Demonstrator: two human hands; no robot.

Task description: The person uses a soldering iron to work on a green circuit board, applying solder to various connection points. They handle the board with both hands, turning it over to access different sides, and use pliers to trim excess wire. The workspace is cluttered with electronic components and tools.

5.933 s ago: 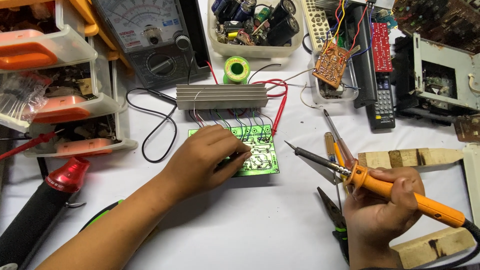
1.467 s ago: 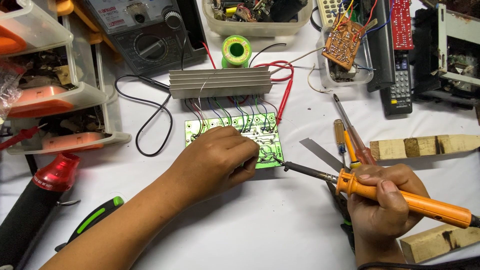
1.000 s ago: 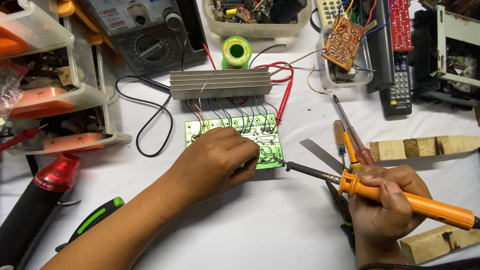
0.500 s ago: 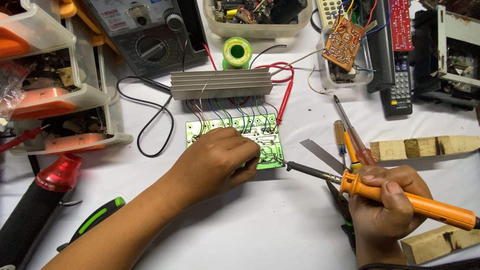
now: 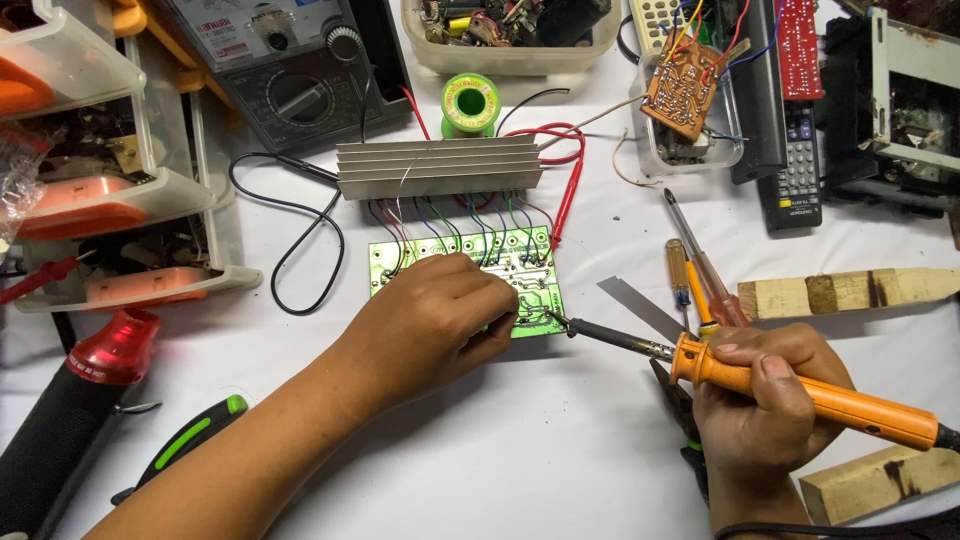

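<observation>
A green circuit board (image 5: 520,270) is lying on the white worktop (image 5: 560,440) — the soldering iron (image 5: 800,392) is showing orange, the solder spool (image 5: 470,103) green.

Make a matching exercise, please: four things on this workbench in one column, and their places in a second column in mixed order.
1. soldering iron
2. green circuit board
3. solder spool
4. heat sink

A. behind the heat sink
B. under the left hand
C. in the right hand
D. joined to the board by coloured wires

Pairs: 1-C, 2-B, 3-A, 4-D
</observation>
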